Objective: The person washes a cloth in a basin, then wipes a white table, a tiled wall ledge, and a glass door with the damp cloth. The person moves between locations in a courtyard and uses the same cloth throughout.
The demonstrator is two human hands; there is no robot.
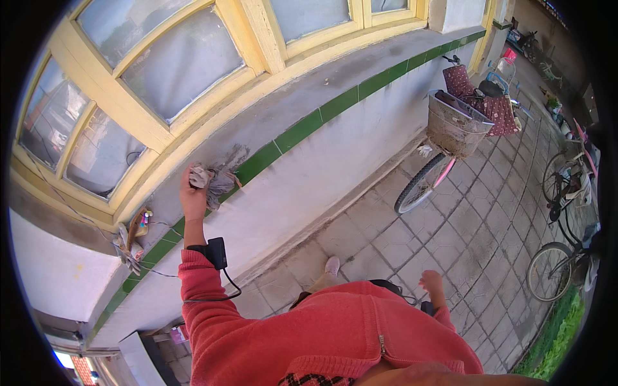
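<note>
My left hand (192, 197) reaches out to the grey window sill, its fingers closed round a crumpled grey-beige rag (221, 183). Part of the cloth bunches up above the fingers; the rest spreads over the sill toward the green tile edge (262, 158). A dark wet-looking smear marks the sill just beyond the rag. Down at my right side, above the paving, hangs my right hand (431, 282), with its fingers curled in and no object visible in them. A black device (216, 253) with a cable is strapped to my left wrist.
Yellow-framed windows (145, 119) rise behind the sill. Small items and another cloth (129, 248) lie farther left on it, near a loose wire. A bicycle with a dusty basket (458, 128) leans by the wall ahead; another bicycle (552, 270) stands at the right.
</note>
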